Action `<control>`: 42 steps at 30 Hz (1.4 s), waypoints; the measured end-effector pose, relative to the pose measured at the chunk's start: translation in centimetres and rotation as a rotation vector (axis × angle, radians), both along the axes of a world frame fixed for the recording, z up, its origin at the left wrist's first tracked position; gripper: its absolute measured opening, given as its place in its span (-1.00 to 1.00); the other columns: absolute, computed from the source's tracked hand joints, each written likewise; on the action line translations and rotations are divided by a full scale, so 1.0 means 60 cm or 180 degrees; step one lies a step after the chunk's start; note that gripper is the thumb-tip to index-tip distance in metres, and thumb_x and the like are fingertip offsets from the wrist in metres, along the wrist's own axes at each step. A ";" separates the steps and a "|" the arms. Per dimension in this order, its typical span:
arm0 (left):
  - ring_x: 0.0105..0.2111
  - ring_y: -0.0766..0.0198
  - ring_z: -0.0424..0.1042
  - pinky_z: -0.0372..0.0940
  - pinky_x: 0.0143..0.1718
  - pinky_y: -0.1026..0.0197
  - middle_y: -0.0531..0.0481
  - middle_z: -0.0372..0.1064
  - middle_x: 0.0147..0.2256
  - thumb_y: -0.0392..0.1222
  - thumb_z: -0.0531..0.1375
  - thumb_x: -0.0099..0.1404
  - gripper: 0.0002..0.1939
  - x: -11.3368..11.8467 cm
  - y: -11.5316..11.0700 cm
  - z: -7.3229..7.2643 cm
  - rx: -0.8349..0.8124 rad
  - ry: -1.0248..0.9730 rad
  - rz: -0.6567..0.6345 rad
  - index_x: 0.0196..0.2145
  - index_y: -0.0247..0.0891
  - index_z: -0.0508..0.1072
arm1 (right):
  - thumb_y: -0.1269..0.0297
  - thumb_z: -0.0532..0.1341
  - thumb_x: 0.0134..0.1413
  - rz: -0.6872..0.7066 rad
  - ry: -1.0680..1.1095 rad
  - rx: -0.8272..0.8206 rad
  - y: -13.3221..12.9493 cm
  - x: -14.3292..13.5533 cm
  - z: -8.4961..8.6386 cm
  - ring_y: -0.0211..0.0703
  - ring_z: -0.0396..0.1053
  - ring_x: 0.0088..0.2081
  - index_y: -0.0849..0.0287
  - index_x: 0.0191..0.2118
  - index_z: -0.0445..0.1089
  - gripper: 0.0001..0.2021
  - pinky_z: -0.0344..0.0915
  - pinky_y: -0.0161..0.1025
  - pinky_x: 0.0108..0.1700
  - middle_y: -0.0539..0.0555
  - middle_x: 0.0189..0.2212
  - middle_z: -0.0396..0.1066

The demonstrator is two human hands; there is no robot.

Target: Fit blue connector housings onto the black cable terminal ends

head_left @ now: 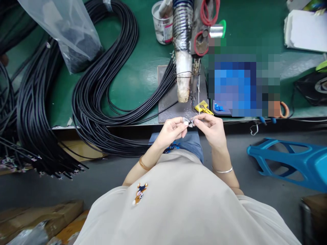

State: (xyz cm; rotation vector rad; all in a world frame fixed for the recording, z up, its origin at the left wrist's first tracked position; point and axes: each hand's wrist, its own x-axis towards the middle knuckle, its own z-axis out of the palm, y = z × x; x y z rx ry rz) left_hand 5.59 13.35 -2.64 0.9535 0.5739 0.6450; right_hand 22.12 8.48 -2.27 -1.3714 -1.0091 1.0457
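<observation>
My left hand [170,132] is closed in a pinch at the bench's front edge. Its thumb and finger hold a small whitish, partly clear piece [186,121], too small to name. Facing it, my right hand [212,131] also pinches; thin wire-like bits show at its fingertips, but what it grips is unclear. The fingertips of both hands nearly meet. Just beyond them lies a yellow hand tool [203,107] on a dark board [166,115]. A thin white strand [199,92] runs down towards my right fingers.
Bundled black cables [102,115] cover the left side and hang over the edge. A tape-wrapped hose [182,61] points down above the board. Behind are a plastic cup [163,29] and a solder-like spool [217,30]. A blue stool [293,163] stands at right.
</observation>
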 end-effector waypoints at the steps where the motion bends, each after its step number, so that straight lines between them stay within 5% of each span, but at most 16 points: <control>1: -0.76 0.59 -0.07 -0.25 -0.73 0.40 0.10 0.27 -0.66 0.06 0.31 0.25 -0.62 -0.001 0.000 -0.001 -0.0006 -0.0015 -0.0029 -0.39 -0.35 0.38 | 0.16 0.38 0.03 0.0006 -0.0016 -0.0003 0.000 0.000 0.001 -0.34 0.42 -0.44 0.13 -0.33 0.56 -0.84 0.37 -0.40 -0.39 -0.01 -0.42 0.53; 18: -0.77 0.59 -0.05 -0.23 -0.74 0.40 0.09 0.30 -0.66 0.11 0.33 0.20 -0.57 -0.006 0.002 0.004 -0.0126 0.0070 -0.0235 -0.39 -0.35 0.38 | 0.19 0.33 0.05 0.0112 -0.0772 0.0189 -0.006 0.004 0.015 -0.45 0.06 -0.61 0.19 -0.38 0.54 -0.84 -0.06 -0.38 -0.61 -0.01 -0.48 0.43; 22: -0.75 0.58 -0.05 -0.21 -0.72 0.40 0.11 0.27 -0.67 0.09 0.36 0.16 -0.58 -0.004 0.000 0.007 -0.0125 0.0098 -0.0252 -0.39 -0.35 0.38 | 0.15 0.36 -0.01 0.0190 -0.0376 0.0057 -0.005 0.007 0.017 -0.42 0.14 -0.59 0.18 -0.40 0.52 -0.81 0.04 -0.40 -0.59 -0.02 -0.50 0.42; 26: -0.70 0.56 0.07 -0.07 -0.67 0.41 0.07 0.33 -0.63 0.00 0.40 0.14 -0.64 -0.010 0.001 0.004 0.0086 0.0076 -0.0489 -0.39 -0.38 0.47 | 0.03 0.40 -0.06 0.0825 0.0149 -0.0112 0.000 0.021 0.019 -0.34 0.27 -0.52 0.18 -0.46 0.48 -0.70 0.25 -0.36 -0.48 -0.02 -0.54 0.41; 29: -0.61 0.46 0.28 0.12 -0.57 0.40 0.01 0.38 -0.59 -0.02 0.41 0.13 -0.66 -0.016 0.010 0.001 0.0228 0.0079 -0.0907 -0.35 -0.39 0.52 | -0.01 0.41 -0.07 0.1310 0.0133 -0.0259 -0.001 0.033 0.023 -0.34 0.24 -0.54 0.20 -0.51 0.46 -0.66 0.20 -0.36 -0.50 -0.03 -0.59 0.37; 31: -0.65 0.49 0.22 0.07 -0.61 0.39 0.00 0.40 -0.58 0.03 0.37 0.18 -0.62 -0.018 0.020 0.001 0.0206 0.0088 -0.1234 -0.28 -0.39 0.53 | 0.01 0.40 -0.05 0.1089 -0.0096 -0.0216 -0.007 0.038 0.028 -0.34 0.24 -0.55 0.19 -0.51 0.47 -0.67 0.16 -0.36 -0.52 -0.03 -0.59 0.38; 34: -0.72 0.53 0.00 -0.12 -0.69 0.37 0.00 0.40 -0.59 0.12 0.27 0.28 -0.53 -0.013 0.039 0.005 0.0212 0.0090 -0.1799 -0.06 -0.35 0.52 | 0.04 0.36 0.04 0.0022 -0.0469 0.0209 -0.020 0.042 0.036 -0.35 0.23 -0.58 0.15 -0.46 0.50 -0.73 0.14 -0.34 -0.52 -0.06 -0.61 0.35; 37: -0.72 0.46 0.03 -0.10 -0.69 0.32 0.03 0.33 -0.64 0.14 0.24 0.29 -0.48 0.005 0.060 0.016 0.0419 0.0067 -0.2465 0.05 -0.29 0.51 | 0.04 0.29 0.13 -0.0872 -0.0708 0.0634 -0.035 0.047 0.044 -0.35 0.15 -0.64 0.13 -0.42 0.51 -0.73 0.05 -0.31 -0.55 -0.10 -0.69 0.25; 40: -0.69 0.35 0.16 0.04 -0.67 0.26 -0.02 0.35 -0.63 0.09 0.27 0.25 -0.59 0.033 0.073 0.037 0.0800 -0.0001 -0.3377 -0.10 -0.25 0.63 | 0.04 0.27 0.14 -0.1393 -0.0857 0.0903 -0.043 0.052 0.052 -0.34 0.09 -0.68 0.13 -0.42 0.49 -0.73 -0.02 -0.28 -0.56 -0.11 -0.71 0.21; 42: -0.67 0.29 0.26 0.13 -0.66 0.24 -0.03 0.39 -0.63 -0.03 0.32 0.19 -0.76 0.048 0.071 0.057 0.1249 -0.0088 -0.3638 -0.26 -0.20 0.68 | 0.06 0.27 0.14 -0.1611 -0.0929 0.1065 -0.042 0.054 0.055 -0.33 0.08 -0.69 0.13 -0.42 0.48 -0.75 -0.03 -0.27 -0.57 -0.12 -0.71 0.20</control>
